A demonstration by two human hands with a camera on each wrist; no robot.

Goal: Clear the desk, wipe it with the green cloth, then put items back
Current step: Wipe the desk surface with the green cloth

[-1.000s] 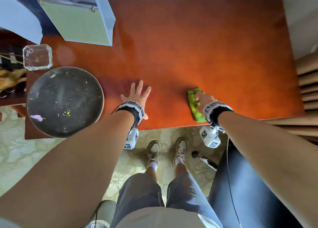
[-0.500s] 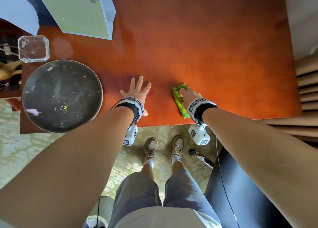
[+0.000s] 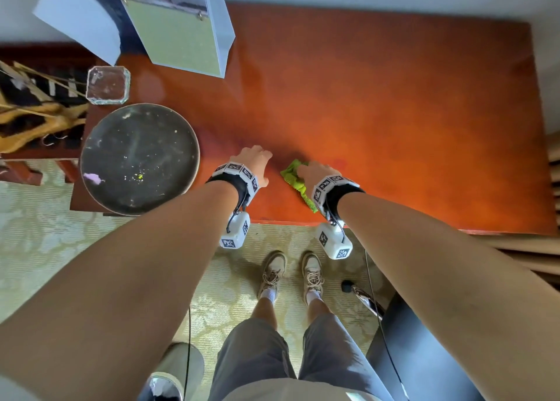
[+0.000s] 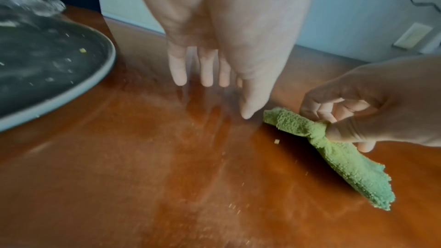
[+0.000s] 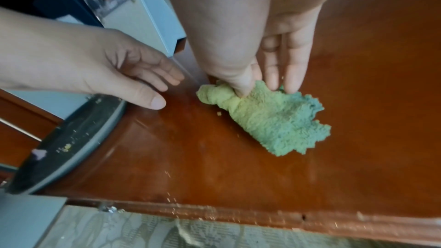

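Observation:
My right hand (image 3: 315, 170) pinches a bunched green cloth (image 3: 292, 175) between thumb and fingers and holds it down on the orange-brown desk (image 3: 394, 112) near the front edge. In the left wrist view the cloth (image 4: 346, 159) trails out below the right hand (image 4: 334, 120). In the right wrist view the thumb digs into the cloth (image 5: 267, 118). My left hand (image 3: 254, 159) is just left of the cloth, fingers straight and close together, holding nothing (image 4: 214, 82). Small crumbs (image 4: 276, 141) lie on the desk beside the cloth.
A round dark plate (image 3: 139, 158) speckled with crumbs sits at the desk's left end, overhanging the front edge. Behind it are a square glass dish (image 3: 108, 84) and a leaning framed mirror (image 3: 178, 31). A black chair (image 3: 424, 355) stands at my right.
My right hand has slid the green cloth leftwards along the front of the desk, up close to my left hand. The left hand's fingers, spread flat before, are now drawn together.

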